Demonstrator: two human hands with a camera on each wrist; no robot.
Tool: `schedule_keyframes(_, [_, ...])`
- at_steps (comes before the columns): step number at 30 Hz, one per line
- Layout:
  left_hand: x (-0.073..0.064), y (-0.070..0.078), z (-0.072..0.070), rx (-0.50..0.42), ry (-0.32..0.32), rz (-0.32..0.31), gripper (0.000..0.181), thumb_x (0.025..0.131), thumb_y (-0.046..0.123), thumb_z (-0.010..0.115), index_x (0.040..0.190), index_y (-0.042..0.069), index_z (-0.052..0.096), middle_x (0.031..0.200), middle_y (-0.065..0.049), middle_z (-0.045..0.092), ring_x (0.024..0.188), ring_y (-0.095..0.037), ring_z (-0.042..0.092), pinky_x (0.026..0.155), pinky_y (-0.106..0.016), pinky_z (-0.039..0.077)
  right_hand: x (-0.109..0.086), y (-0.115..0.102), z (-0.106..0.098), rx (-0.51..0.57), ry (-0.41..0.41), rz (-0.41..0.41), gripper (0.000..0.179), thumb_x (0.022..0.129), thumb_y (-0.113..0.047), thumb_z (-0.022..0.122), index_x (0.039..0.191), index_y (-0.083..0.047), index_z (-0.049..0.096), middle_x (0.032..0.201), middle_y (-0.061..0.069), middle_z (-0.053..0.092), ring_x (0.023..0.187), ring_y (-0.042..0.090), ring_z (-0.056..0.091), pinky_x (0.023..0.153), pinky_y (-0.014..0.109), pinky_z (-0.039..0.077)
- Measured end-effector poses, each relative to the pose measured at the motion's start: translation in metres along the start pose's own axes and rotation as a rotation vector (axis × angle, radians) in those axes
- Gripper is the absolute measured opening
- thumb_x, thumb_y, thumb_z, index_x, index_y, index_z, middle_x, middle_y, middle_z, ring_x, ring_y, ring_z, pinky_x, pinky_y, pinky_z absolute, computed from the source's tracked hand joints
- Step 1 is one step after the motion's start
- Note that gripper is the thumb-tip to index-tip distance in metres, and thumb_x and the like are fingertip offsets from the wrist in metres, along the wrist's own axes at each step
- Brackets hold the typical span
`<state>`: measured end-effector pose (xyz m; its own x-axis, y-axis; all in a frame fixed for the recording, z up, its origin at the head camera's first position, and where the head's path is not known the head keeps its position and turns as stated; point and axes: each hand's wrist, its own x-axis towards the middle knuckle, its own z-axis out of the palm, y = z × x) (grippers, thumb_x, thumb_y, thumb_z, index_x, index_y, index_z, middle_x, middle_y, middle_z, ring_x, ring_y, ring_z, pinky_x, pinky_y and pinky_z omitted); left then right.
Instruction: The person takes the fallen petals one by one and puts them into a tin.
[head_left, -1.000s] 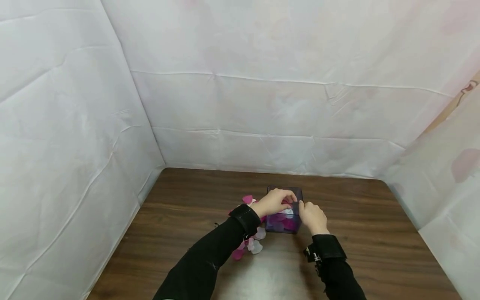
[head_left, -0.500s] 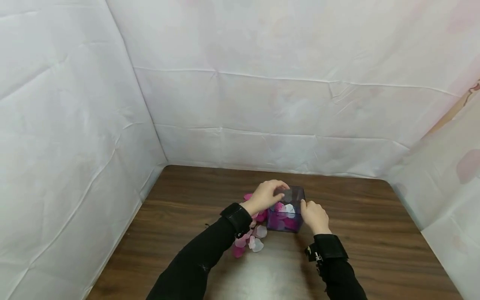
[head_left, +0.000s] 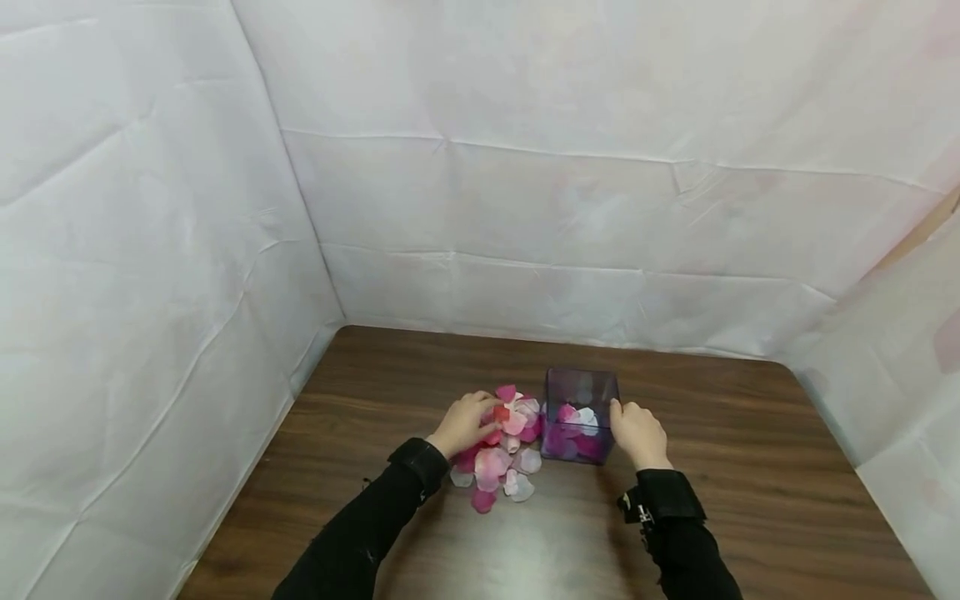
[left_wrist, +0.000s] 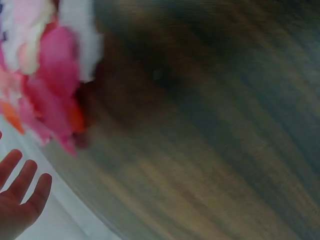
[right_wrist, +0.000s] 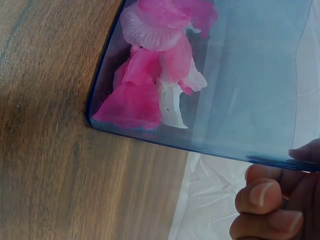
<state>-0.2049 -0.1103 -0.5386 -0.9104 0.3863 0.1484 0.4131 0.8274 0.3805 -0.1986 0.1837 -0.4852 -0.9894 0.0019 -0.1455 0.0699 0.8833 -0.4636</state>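
Note:
My right hand [head_left: 640, 435] grips the right side of a see-through purple box [head_left: 558, 392], thumb over the rim and curled fingers outside, as the right wrist view shows. Inside, pink, magenta and white artificial flower petals [right_wrist: 132, 102] are heaped at the bottom. Left of the box lies a loose pile of petals [head_left: 491, 467] in pink, white and red. Over the far left edge of that pile reaches my left hand [head_left: 463, 423]. Its fingers [left_wrist: 40, 192] are spread and slightly bent beside the petals in the left wrist view, with nothing held between them.
Everything stands on a dark wood-grain table [head_left: 360, 392]. White sheeting [head_left: 480, 208] hangs as a wall behind it and along both sides. Both wrists wear black bands, the left one [head_left: 420, 467] just short of the petals.
My left hand has moved left from over the box to the loose petals, uncovering the box's opening. My right hand keeps its hold on the box's right side.

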Motion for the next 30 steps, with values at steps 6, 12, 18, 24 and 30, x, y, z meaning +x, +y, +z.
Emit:
schedule_keyframes(6, [0.006, 0.001, 0.013, 0.042, -0.042, -0.023, 0.043, 0.091, 0.03, 0.061, 0.128, 0.01, 0.058, 0.13, -0.015, 0.058, 0.116, -0.033, 0.057, 0.092, -0.05, 0.047, -0.003, -0.002, -0.002, 0.006, -0.006, 0.002, 0.048, 0.1, -0.029, 0.027, 0.095, 0.007, 0.059, 0.099, 0.031, 0.061, 0.085, 0.044, 0.06, 0.063, 0.045, 0.045])
schedule_keyframes(12, [0.014, 0.002, 0.021, 0.081, 0.047, 0.053, 0.019, 0.082, 0.014, 0.071, 0.1, 0.01, 0.07, 0.095, -0.005, 0.071, 0.089, -0.021, 0.066, 0.077, -0.035, 0.052, -0.001, 0.0, 0.001, 0.006, 0.007, -0.001, 0.048, 0.1, -0.029, 0.028, 0.096, 0.008, 0.059, 0.099, 0.031, 0.062, 0.084, 0.044, 0.06, 0.063, 0.045, 0.045])
schedule_keyframes(18, [0.022, 0.006, 0.014, 0.012, 0.106, 0.054, 0.005, 0.078, 0.008, 0.073, 0.079, 0.013, 0.072, 0.086, -0.002, 0.07, 0.084, -0.019, 0.066, 0.076, -0.032, 0.052, 0.0, 0.003, -0.001, 0.003, 0.032, 0.003, 0.05, 0.099, -0.029, 0.029, 0.099, 0.009, 0.06, 0.101, 0.032, 0.062, 0.087, 0.046, 0.06, 0.064, 0.048, 0.046])
schedule_keyframes(24, [0.031, 0.016, -0.004, -0.165, 0.076, 0.037, 0.004, 0.08, 0.005, 0.071, 0.079, 0.009, 0.072, 0.09, -0.005, 0.071, 0.086, -0.019, 0.064, 0.077, -0.032, 0.051, -0.002, 0.002, -0.007, 0.004, 0.031, 0.006, 0.05, 0.1, -0.028, 0.028, 0.1, 0.01, 0.061, 0.103, 0.033, 0.061, 0.089, 0.047, 0.06, 0.065, 0.049, 0.047])
schedule_keyframes(30, [0.044, 0.037, -0.023, -0.314, 0.098, 0.004, 0.007, 0.085, 0.01, 0.067, 0.088, 0.008, 0.073, 0.087, -0.002, 0.072, 0.077, -0.011, 0.064, 0.069, -0.021, 0.05, -0.002, 0.003, -0.01, 0.001, 0.025, 0.01, 0.05, 0.1, -0.028, 0.028, 0.101, 0.01, 0.06, 0.104, 0.034, 0.061, 0.09, 0.047, 0.06, 0.066, 0.05, 0.047])
